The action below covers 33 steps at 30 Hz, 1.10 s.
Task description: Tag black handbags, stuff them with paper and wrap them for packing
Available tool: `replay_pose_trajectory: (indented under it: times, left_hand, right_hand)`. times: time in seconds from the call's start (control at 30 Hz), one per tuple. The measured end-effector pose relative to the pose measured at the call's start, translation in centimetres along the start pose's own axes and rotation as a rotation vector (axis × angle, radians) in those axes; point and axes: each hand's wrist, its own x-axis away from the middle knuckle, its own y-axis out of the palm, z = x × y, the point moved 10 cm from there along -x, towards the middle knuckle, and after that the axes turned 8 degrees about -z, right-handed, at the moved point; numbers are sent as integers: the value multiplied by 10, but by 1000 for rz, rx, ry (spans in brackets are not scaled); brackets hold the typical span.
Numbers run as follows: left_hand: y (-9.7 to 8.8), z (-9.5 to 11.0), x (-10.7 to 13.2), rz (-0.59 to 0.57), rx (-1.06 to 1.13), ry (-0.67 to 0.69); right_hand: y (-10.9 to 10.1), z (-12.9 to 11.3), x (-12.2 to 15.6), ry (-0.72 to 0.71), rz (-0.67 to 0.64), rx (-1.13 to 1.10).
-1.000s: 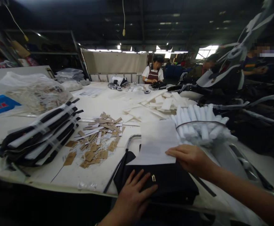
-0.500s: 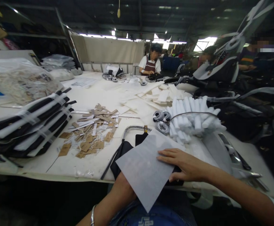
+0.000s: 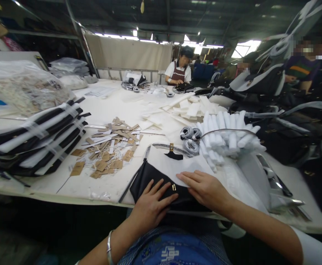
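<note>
A black handbag point(image 3: 147, 176) lies at the table's front edge, a gold clasp point(image 3: 174, 187) on its body and another gold fitting point(image 3: 171, 147) on the tab beyond. A white paper sheet point(image 3: 166, 164) rests over the upper part of the bag. My left hand point(image 3: 153, 200) lies with fingers spread on the black front, left of the clasp. On the sheet's lower right part and the bag rests my right hand point(image 3: 205, 186), its fingers stretched out flat. A strap wrapped in clear film point(image 3: 152, 146) curves behind the bag.
Brown and white hang tags point(image 3: 108, 162) lie in a pile to the left, beside stacked black bags with white wrapping point(image 3: 39, 143). White padding rolls point(image 3: 224, 129) and coiled wrapped straps point(image 3: 191, 146) stand to the right. Across the table a co-worker point(image 3: 179, 70) handles something black.
The white sheet has gone from lying over my left arm to lying on the bag. My left hand, partly hidden before, now shows spread on the bag's front.
</note>
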Motion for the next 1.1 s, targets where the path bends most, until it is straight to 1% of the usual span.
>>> replay_pose_trajectory:
  times: [0.13,0.23,0.33,0.47,0.57,0.73,0.8,0.87,0.93,1.0,1.07,1.1]
  left_hand:
    - [5,0,0,-26,45,-16]
    - [11,0,1,-43,32,-32]
    - [15,3,4,-50,-21,-19]
    - [20,4,9,-18,-117,-9]
    - [23,3,11,15,-197,-11]
    - [19,5,8,2,-172,5]
    - [13,9,9,-19,-151,11]
    - [0,17,14,-15,-127,8]
    - [-21,30,18,26,-97,17]
    - [-46,45,17,96,-45,54]
    - [-66,54,8,146,19,101]
    - [-71,54,0,149,46,118]
  right_hand:
    - [34,-15,-1,-26,-140,-37]
    - [56,-16,4,-15,-222,-85]
    - [71,-16,12,-12,-281,-141]
    - [81,-17,19,-14,-288,-156]
    - [85,-21,21,-12,-264,-154]
    - [85,-20,19,4,-239,-213]
    - [82,-19,17,-1,-242,-245]
    - [78,-18,16,-3,-240,-271]
    - [75,-17,16,-6,-241,-284]
    - [73,-18,15,-11,-240,-288]
    - [71,-20,14,-19,-226,-295]
    - [69,-21,13,-25,-217,-303]
